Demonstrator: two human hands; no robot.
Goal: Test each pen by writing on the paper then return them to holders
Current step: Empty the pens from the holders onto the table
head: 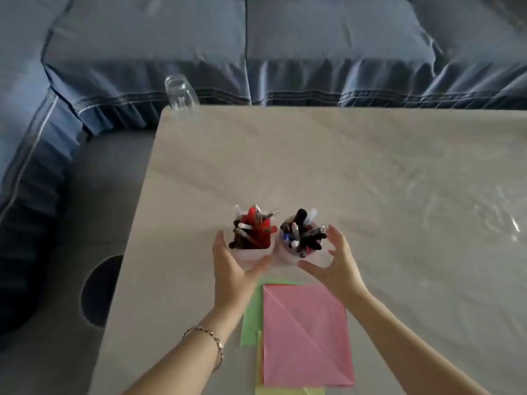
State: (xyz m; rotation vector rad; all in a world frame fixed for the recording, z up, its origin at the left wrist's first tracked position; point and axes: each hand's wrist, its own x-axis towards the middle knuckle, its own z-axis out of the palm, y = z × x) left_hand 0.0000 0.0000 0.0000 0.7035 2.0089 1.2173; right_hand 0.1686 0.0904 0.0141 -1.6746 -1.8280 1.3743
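Observation:
Two translucent white pen holders stand side by side on the table. The square left holder (252,256) holds several red and dark pens (253,232). The round right holder (286,256) holds several black, blue and white pens (303,235). My left hand (231,269) cups the left holder, fingers straight along its left side and thumb along its front. My right hand (336,266) is spread beside the right holder, fingers arched; I see no firm grip. A pink paper (305,332) with a diagonal crease lies just in front, on green (251,317) and yellow (285,391) sheets.
The table (370,181) wears a beige cloth under clear plastic. An empty glass jar (179,94) stands at its far left corner. A blue sofa (285,52) runs behind and along the left. A dark round patch (99,292) shows on the grey floor.

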